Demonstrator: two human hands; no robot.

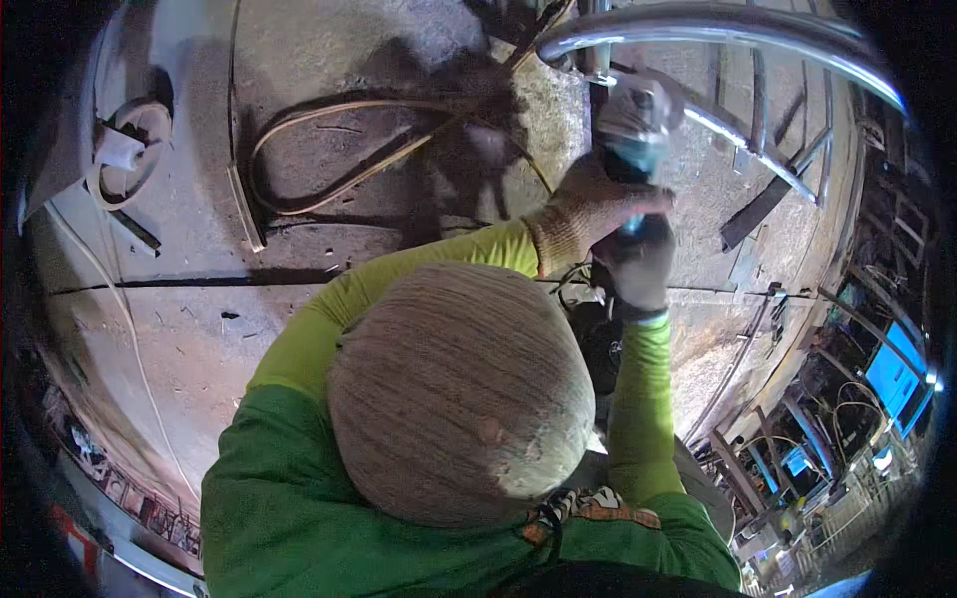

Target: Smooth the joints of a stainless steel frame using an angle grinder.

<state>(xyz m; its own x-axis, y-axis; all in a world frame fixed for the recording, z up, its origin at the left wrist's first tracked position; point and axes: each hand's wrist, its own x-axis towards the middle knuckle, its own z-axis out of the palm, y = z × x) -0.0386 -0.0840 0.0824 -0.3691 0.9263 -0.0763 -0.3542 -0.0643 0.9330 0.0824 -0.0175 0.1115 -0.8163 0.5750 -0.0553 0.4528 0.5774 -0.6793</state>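
My left hand (588,204), in a knitted work glove, is wrapped around the teal body of an angle grinder (635,149). Just below it, my gloved right hand (638,264) closes on the rear of the same tool. The grinder's metal head, smeared by motion, points away from me toward a bent shiny metal tube (718,22). Whether its disc touches the metal cannot be made out. A grey-brown, striped, rounded cloth surface (459,389) fills the middle in front of my green shirt, between my lime-green sleeves.
A looped flat strip (339,105) lies on the dusty floor at far left of the grinder. Beyond it are a white round piece (125,154) and a thin cable (130,329). A dark flat bar (753,211) lies to the right. Scrap metal and a blue panel (894,374) crowd the right edge.
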